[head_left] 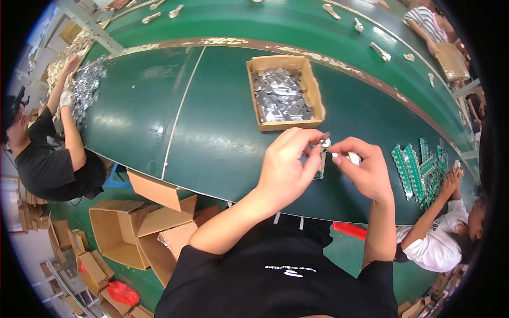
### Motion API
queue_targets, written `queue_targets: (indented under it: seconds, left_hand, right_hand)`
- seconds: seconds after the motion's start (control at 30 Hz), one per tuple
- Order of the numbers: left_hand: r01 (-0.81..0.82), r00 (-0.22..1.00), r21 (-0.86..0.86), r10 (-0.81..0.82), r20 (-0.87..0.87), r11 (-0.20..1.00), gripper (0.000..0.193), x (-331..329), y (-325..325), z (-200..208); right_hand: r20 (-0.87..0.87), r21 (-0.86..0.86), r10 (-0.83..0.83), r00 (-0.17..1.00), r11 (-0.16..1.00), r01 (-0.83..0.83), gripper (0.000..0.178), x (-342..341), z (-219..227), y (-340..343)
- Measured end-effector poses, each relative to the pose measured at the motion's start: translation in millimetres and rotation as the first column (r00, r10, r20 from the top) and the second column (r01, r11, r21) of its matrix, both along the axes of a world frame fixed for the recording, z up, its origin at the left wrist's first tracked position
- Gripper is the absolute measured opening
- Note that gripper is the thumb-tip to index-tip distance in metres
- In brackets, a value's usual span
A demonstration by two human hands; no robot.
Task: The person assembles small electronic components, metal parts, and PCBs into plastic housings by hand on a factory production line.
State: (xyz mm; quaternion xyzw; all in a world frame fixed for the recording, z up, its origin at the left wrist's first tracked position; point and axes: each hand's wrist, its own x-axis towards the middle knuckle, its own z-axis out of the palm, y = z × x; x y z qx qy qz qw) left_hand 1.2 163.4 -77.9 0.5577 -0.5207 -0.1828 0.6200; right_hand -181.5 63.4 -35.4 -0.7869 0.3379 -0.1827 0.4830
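My left hand (pixel 286 167) pinches a small shiny metal piece (pixel 325 142) between thumb and fingers, above the green table. A narrow part with a green edge (pixel 319 173) shows below those fingertips; whether it joins the metal piece I cannot tell. Close by on the right, my right hand (pixel 368 168) is closed around a small white part (pixel 353 157), its fingertips almost meeting the left ones. Just beyond my hands stands an open cardboard box (pixel 273 126) of flat, silvery metal plates (pixel 281 95).
Green circuit boards (pixel 411 168) lie in a pile at the right, beside a co-worker in white. Another co-worker (pixel 50 159) handles silvery parts (pixel 89 87) at the left. Behind the table runs a green conveyor (pixel 275 24) bearing scattered white parts. Cardboard cartons (pixel 119 233) stand below left.
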Motion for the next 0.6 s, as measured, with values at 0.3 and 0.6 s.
queue_targets:
  seconds: [0.3,0.6]
  left_hand:
    - [0.258,0.889,0.148,-0.175,-0.423,0.955,0.02,-0.5,3.1,-8.6]
    - [0.268,0.956,0.207,-0.234,-0.176,0.941,0.021,-7.3,7.4,-1.1]
  right_hand:
    - [0.16,-0.067,0.13,0.979,0.99,-0.121,0.01,-4.1,-0.6,-0.6]
    - [-0.007,-0.321,0.032,0.999,0.947,-0.032,0.012,0.2,10.0,9.3]
